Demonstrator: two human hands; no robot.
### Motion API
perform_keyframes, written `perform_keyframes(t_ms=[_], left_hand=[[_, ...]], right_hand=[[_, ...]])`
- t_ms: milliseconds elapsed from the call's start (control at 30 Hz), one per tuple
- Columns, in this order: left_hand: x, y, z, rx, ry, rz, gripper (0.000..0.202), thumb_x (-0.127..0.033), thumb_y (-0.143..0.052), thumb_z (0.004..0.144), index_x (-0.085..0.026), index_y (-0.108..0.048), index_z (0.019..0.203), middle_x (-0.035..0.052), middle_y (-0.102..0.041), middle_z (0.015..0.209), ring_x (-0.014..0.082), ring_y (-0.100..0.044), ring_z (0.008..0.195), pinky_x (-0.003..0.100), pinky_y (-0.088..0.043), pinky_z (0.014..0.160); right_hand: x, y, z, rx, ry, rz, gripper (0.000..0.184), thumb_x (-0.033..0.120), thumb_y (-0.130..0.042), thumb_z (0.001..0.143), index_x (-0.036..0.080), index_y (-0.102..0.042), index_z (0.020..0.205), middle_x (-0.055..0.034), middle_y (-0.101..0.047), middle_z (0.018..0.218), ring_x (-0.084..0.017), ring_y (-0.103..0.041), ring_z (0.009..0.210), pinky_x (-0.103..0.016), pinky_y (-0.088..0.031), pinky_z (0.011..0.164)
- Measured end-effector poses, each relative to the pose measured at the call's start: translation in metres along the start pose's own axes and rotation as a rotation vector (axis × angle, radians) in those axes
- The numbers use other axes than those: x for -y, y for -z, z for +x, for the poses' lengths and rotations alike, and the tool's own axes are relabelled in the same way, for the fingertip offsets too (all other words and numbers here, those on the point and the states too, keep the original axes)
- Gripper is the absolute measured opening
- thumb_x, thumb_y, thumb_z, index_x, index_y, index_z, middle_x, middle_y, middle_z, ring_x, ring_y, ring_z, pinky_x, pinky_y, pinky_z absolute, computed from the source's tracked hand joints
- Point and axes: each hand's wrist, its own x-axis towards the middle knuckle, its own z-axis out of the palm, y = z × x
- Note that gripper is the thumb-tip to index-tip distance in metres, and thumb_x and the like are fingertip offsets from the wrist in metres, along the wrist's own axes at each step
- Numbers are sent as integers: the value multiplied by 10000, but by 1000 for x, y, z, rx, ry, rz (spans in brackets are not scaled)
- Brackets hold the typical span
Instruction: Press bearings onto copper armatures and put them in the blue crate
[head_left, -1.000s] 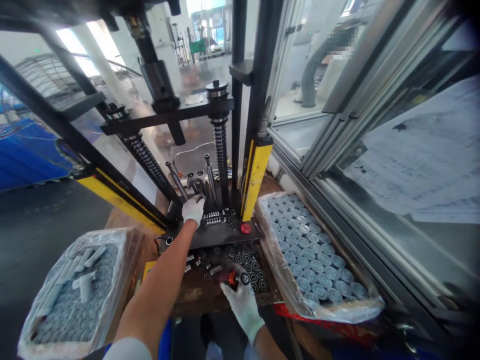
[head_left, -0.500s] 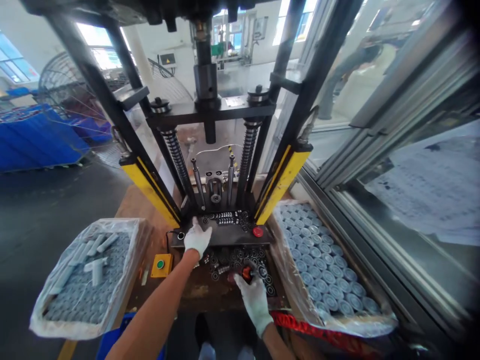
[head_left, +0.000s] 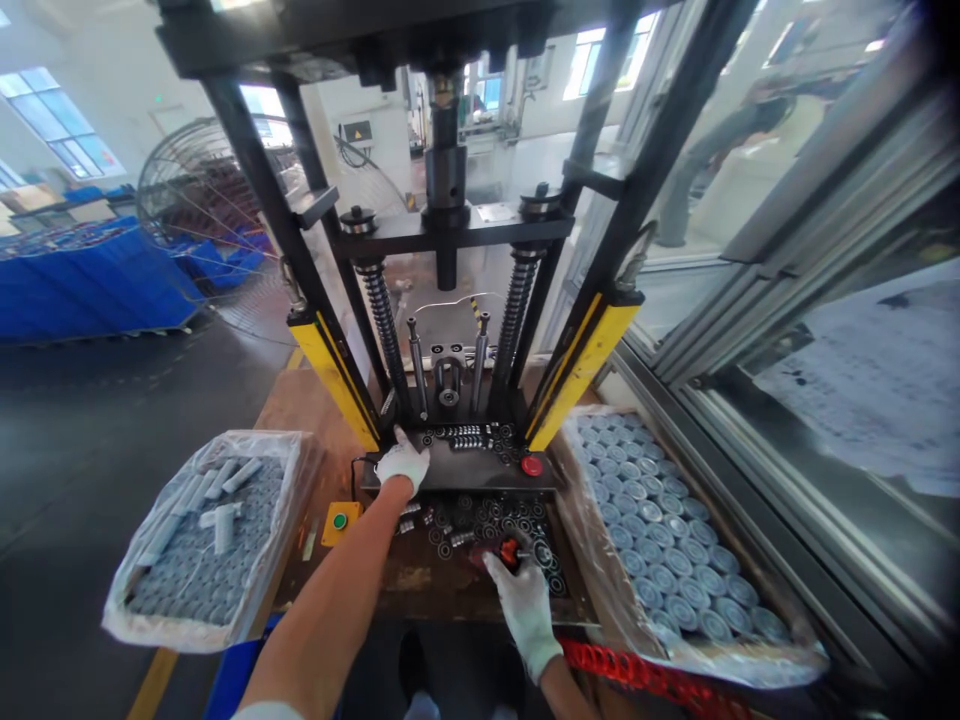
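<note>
My left hand (head_left: 403,462), in a white glove, rests with curled fingers on the left front corner of the press's black base plate (head_left: 480,470), over a small black button. My right hand (head_left: 521,590), also gloved, is closed on a small red-and-black part at the near edge of a heap of black bearings (head_left: 487,515) on the brown bench. A metal die (head_left: 448,380) with two guide pins stands under the raised ram (head_left: 445,190). A red button (head_left: 532,465) sits on the plate's right corner.
A plastic-lined tray of grey metal cylinders (head_left: 660,540) lies at the right, and another lined tray (head_left: 202,540) at the left. Yellow light-curtain bars (head_left: 337,375) flank the press. A yellow box with a green button (head_left: 339,521) sits on the bench. Glass panels stand at the right.
My left hand has drawn back from the die area to the plate's left front corner. The view has swung so the press stands upright and centred. My right hand stays at the bearings.
</note>
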Motion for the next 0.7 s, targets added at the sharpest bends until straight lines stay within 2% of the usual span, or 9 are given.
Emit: perform_keyframes(t_ms=[133, 267, 333, 400, 467, 533, 633, 700], left_hand=[[5, -1, 4, -4, -2, 36, 835, -535, -489, 841, -33, -309, 1485, 285, -607, 1264, 371, -595, 1182, 455, -447, 975], [5, 3, 9, 4, 0, 33, 795, -505, -479, 857, -16, -335, 1467, 295, -595, 1275, 373, -578, 1208, 462, -446, 985], [5, 3, 6, 19, -23, 38, 756, -476, -507, 854, -46, -367, 1460, 274, -607, 1272, 355, -573, 1221, 446, -439, 1003], [11, -1, -3, 50, -113, -1, 654, -434, -556, 841, -116, -471, 1407, 214, -632, 1270, 313, -573, 1230, 399, -429, 1028], [25, -6, -17, 59, -240, -108, 507, -389, -592, 828, -171, -596, 1285, 147, -664, 1248, 269, -585, 1215, 348, -424, 1038], [50, -11, -32, 17, -309, -249, 384, -359, -607, 816, -180, -668, 1150, 112, -698, 1186, 247, -617, 1157, 322, -440, 1021], [95, -4, -41, -108, -216, -451, 291, -363, -614, 797, -187, -697, 1013, 81, -737, 1044, 248, -663, 1038, 340, -492, 955], [114, 10, -34, -191, -104, -616, 288, -380, -579, 812, -196, -690, 1004, 62, -741, 980, 241, -679, 973, 351, -527, 896]], right_hand=[[0, -1, -4, 3, -4, 11, 474, 529, -620, 683, 138, -675, 945, -72, -714, 715, -268, -676, 677, -329, -521, 654], [0, -1, -6, 6, 7, 8, 342, 489, -616, 692, 159, -675, 760, -67, -688, 660, -252, -666, 681, -312, -522, 663], [0, -2, -7, -15, 22, 7, 312, 479, -632, 680, 170, -666, 706, -64, -675, 636, -258, -666, 701, -309, -525, 658], [0, -3, -8, -30, 31, 8, 295, 476, -645, 667, 182, -660, 678, -59, -665, 616, -267, -671, 714, -313, -530, 652], [0, -4, -8, -51, 39, 12, 281, 476, -651, 655, 196, -658, 668, -60, -666, 614, -278, -678, 724, -321, -537, 648], [0, -4, -7, -88, 48, 20, 270, 472, -656, 641, 204, -660, 672, -65, -674, 625, -288, -685, 731, -329, -546, 647], [2, -6, -5, -120, 54, 39, 273, 464, -655, 632, 203, -671, 712, -67, -687, 640, -292, -692, 743, -334, -557, 656], [3, -8, -5, -110, 46, 39, 277, 465, -648, 641, 204, -669, 730, -67, -689, 643, -295, -696, 762, -337, -564, 673]])
